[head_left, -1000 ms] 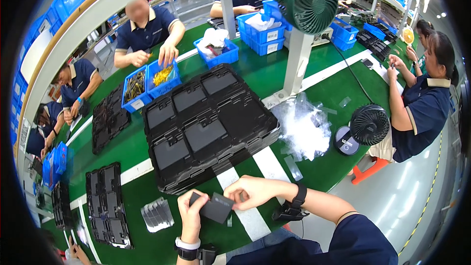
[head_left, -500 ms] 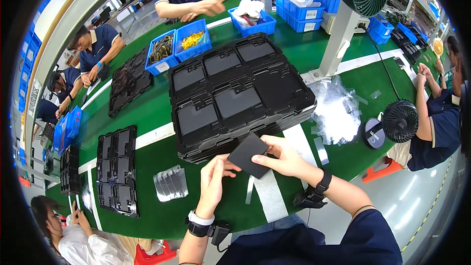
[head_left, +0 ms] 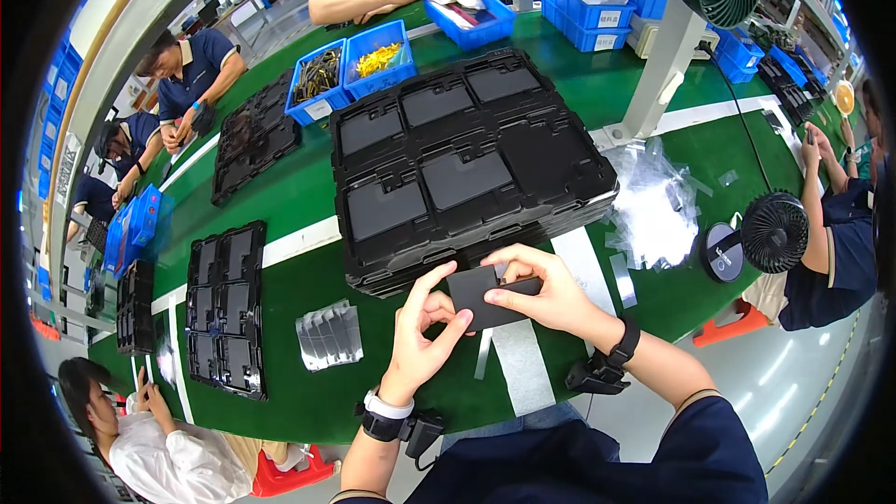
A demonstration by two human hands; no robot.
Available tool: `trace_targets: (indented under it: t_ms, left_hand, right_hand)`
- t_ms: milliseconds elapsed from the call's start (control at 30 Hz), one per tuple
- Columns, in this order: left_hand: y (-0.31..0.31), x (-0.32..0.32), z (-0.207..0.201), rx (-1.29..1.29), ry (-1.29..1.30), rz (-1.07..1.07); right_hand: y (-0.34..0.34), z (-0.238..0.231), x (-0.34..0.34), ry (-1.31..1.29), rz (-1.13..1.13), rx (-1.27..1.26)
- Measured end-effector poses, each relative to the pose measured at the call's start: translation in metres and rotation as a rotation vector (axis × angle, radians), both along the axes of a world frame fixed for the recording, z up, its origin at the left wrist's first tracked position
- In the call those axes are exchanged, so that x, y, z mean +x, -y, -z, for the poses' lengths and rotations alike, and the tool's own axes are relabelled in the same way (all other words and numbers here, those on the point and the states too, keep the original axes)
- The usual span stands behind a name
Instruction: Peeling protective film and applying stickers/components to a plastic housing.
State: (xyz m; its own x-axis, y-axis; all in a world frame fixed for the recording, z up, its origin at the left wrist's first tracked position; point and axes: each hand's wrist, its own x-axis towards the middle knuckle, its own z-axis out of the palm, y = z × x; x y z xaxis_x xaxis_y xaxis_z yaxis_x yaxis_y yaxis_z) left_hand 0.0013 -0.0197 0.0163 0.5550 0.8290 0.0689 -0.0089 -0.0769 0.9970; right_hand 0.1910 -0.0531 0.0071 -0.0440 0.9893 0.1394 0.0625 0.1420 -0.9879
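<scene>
One flat black card [head_left: 481, 294] sits in both your hands: your left hand [head_left: 422, 341] pinches its near edge, your right hand [head_left: 541, 291] grips its far side. It hovers just before one tall tray stack [head_left: 467, 163] on the green table [head_left: 299, 196], with two small fans [head_left: 773, 231] to the right of the stack.

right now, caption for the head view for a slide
Both hands hold a dark flat panel before a stack of black trays.

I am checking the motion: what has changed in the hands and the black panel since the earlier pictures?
Both hands raised the black panel from beside the tray stack toward its front edge. The left hand and right hand still pinch it. Trays, foil pieces and fan stayed.
</scene>
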Motion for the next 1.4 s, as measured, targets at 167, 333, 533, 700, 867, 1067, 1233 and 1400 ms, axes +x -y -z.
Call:
trace_targets:
  t_ms: [167, 333, 533, 700, 867, 1067, 1233, 1400]
  left_hand:
    - [0.001, -0.001, 0.003, 0.018, 0.052, -0.029]
    - [-0.001, 0.002, 0.003, 0.038, 0.139, -0.111]
    - [-0.002, -0.003, 0.000, 0.015, -0.014, 0.026]
    - [-0.006, -0.001, 0.005, 0.012, -0.011, 0.030]
    - [-0.007, -0.001, 0.004, 0.040, -0.054, -0.023]
    - [-0.009, -0.003, 0.009, 0.063, 0.013, -0.089]
    - [-0.006, -0.004, 0.007, 0.033, 0.013, -0.148]
    - [-0.011, -0.001, 0.013, -0.001, 0.034, -0.123]
  right_hand:
    - [0.002, -0.010, -0.003, -0.052, 0.027, 0.019]
    - [0.006, -0.018, 0.011, 0.182, 0.142, 0.354]
    - [-0.032, -0.069, 0.068, 0.304, 0.682, 0.354]
    - [-0.044, -0.055, 0.094, 0.874, 0.729, 0.335]
    - [-0.035, -0.044, 0.074, 1.123, 0.616, 0.228]
    - [-0.014, -0.058, 0.047, 1.162, 0.604, 0.380]
    - [0.043, -0.038, -0.031, 0.988, -0.037, 0.226]
    - [0.063, 0.012, -0.046, 0.937, 0.077, 0.398]
